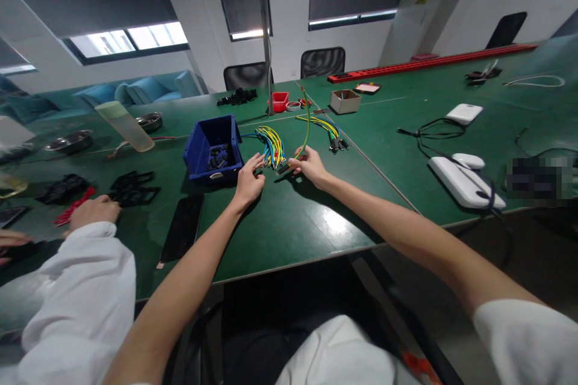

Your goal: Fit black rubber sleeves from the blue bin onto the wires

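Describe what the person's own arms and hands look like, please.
The left hand and the right hand are bare: no gloves, rings or watch show. Both arms are bare too; a short white sleeve covers the right upper arm.

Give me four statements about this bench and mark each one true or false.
1. The right hand holds a yellow-green wire. True.
2. The blue bin is empty. False: dark parts lie in it.
3. The left hand is inside the bin. False: it is on the table beside the bin, at the wire bundle.
4. A cardboard box stands farther back. True.
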`<state>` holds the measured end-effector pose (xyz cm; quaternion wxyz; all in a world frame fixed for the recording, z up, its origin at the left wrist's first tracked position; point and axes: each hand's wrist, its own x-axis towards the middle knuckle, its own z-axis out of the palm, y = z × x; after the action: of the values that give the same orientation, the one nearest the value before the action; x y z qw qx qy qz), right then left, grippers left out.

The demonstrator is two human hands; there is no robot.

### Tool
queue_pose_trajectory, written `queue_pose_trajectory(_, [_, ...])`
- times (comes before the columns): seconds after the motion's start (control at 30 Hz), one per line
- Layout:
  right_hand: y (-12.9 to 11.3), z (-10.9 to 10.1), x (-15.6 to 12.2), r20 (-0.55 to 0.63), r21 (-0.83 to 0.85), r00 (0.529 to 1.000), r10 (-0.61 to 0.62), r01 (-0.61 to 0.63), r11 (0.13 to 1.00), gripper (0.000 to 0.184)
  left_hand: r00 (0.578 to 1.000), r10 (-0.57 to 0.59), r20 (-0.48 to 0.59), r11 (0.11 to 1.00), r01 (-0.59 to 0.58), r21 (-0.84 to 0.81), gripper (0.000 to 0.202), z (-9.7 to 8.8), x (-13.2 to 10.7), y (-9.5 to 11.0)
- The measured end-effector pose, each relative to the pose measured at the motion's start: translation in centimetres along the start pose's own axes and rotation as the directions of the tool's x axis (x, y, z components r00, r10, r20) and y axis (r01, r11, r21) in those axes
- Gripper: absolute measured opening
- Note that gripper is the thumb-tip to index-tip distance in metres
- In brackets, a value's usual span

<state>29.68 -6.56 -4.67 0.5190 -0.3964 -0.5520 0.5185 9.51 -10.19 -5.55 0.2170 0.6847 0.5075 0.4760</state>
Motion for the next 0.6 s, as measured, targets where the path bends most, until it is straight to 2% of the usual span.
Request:
queue_pose_trajectory(0.17, [0.2, -1.2, 0.8, -0.057, -0.103, 0.998, -0.004, -0.001, 0.995, 0.042, 1.0, 0.013, -0.017, 1.0, -0.014, -0.017, 0.054, 0.1, 0.0, -0.2])
queue_pose_trajectory(0.43, [0.1, -3.8, 1.4, -0.22, -0.254, 0.975, -0.042, -0.016, 0.967, 0.071, 1.0, -0.005, 0.006, 1.0, 0.005, -0.012, 0.058, 0.1, 0.0, -0.2])
queue_pose_trajectory(0.6, [-0.7, -5.3, 0.8, -0.297, -0.287, 0.949, -0.109, 0.021, 0.958, 0.08, 0.998, 0.034, 0.048, 0.995, -0.038, 0.09, 0.059, -0.2, -0.2, 0.3])
